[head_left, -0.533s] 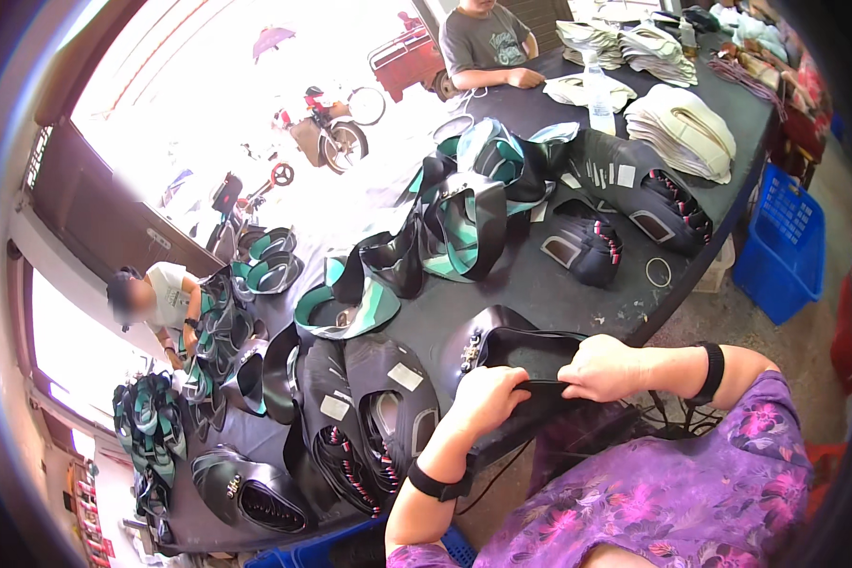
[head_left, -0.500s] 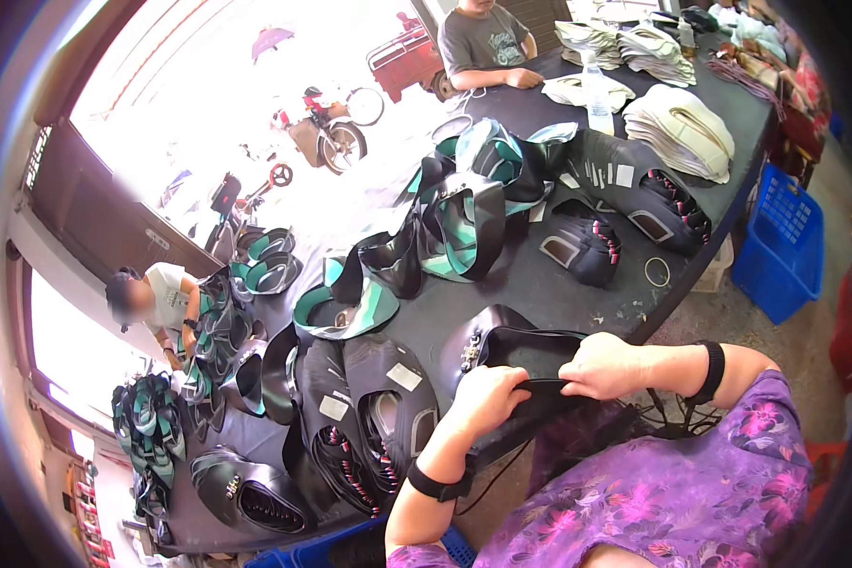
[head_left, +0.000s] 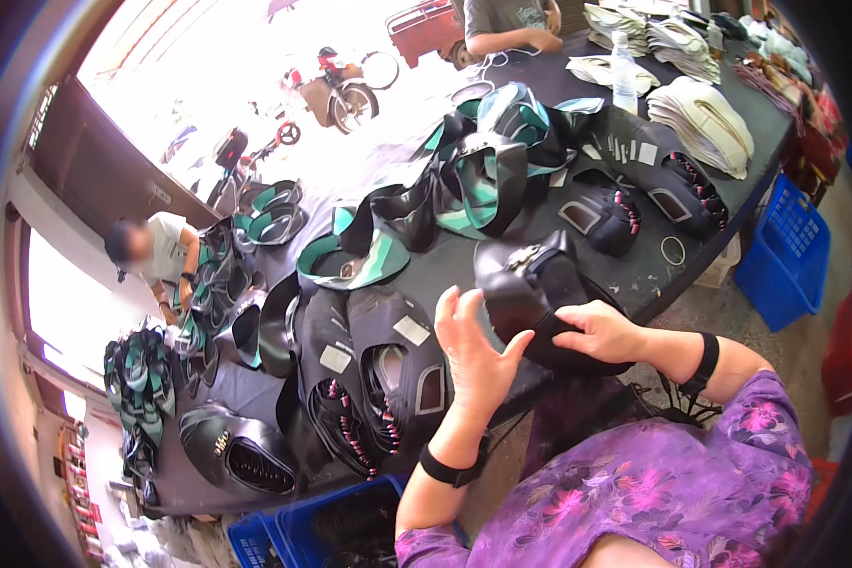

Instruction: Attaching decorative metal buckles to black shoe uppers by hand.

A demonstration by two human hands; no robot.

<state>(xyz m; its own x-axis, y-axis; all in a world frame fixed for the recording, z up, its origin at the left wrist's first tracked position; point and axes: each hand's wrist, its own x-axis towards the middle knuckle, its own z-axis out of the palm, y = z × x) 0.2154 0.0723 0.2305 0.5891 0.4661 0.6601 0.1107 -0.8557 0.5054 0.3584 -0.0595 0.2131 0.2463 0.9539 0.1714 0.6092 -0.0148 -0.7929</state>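
My right hand (head_left: 604, 331) grips the edge of a black leather shoe upper (head_left: 513, 295) with a metal ornament on its top. The upper is raised over the near table edge, and part of its lower side is hidden behind my hand. My left hand (head_left: 473, 364) is open beside it, thumb and fingers spread, apparently holding nothing. To the left of my left hand lie stacked black shoe uppers (head_left: 374, 327) with white labels and red-and-white edges. Another ornamented black upper (head_left: 206, 437) rests farther left.
Black and green strips of shoe pieces (head_left: 374, 248) sprawl across the dark table (head_left: 530, 270). More uppers (head_left: 625, 151), cream pieces (head_left: 701, 123) and a clear bottle (head_left: 624, 80) sit far right. Blue baskets (head_left: 786, 256) stand beside and below it. Two people work at the far and left sides.
My left hand has let go of the upper's edge and opened. The upper has been lifted and turned in my right hand, its ornament now facing up.
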